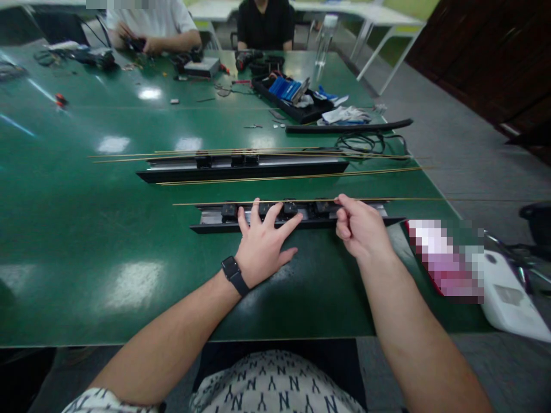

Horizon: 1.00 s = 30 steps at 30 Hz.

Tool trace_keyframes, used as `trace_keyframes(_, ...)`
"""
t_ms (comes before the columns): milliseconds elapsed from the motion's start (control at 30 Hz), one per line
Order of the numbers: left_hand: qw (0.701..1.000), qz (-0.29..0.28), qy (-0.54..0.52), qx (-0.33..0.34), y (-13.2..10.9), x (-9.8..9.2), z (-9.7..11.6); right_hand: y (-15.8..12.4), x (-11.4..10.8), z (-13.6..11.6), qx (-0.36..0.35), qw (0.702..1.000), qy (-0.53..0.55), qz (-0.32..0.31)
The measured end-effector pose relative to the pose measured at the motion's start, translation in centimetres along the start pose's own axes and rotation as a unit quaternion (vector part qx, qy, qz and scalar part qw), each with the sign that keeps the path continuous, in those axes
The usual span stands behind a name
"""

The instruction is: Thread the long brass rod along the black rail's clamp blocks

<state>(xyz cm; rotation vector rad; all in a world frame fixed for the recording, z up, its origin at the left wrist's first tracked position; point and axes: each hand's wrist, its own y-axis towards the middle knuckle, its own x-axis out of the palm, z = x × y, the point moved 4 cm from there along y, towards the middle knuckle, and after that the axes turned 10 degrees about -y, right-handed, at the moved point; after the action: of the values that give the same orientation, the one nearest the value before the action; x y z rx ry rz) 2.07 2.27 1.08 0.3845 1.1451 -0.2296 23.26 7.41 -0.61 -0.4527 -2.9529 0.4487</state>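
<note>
A black metal channel (215,229) with a silvery inside lies crosswise in front of me, with several black blocks (229,211) set along it. My left hand (262,241), wearing a dark watch, rests spread over the channel, its fingertips among the blocks. At the right part of the channel my right hand (359,223) is closed, thumb and index finger pinched on a thin brass-coloured rod (198,204). This rod runs along the channel's far edge and past both its ends. What the curled fingers hide cannot be seen.
A second black channel (241,170) with blocks and several thin rods lies farther back. Beyond it are a black strip (344,127), a cable coil (365,143) and a tool tray (297,109). A white device (512,298) sits at right. Two people are across the green table (107,229).
</note>
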Motion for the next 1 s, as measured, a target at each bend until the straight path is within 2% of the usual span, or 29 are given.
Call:
trace_keyframes(500, 1.000, 0.003, 0.002, 0.000, 0.01, 0.08, -0.02, 0.16, 0.09, 0.21, -0.001, 1.000, 0.000, 0.014)
trace_keyframes(1000, 1.000, -0.002, 0.006, 0.001, 0.00, 0.04, -0.03, -0.06, 0.02, 0.05, 0.002, 1.000, 0.008, 0.001)
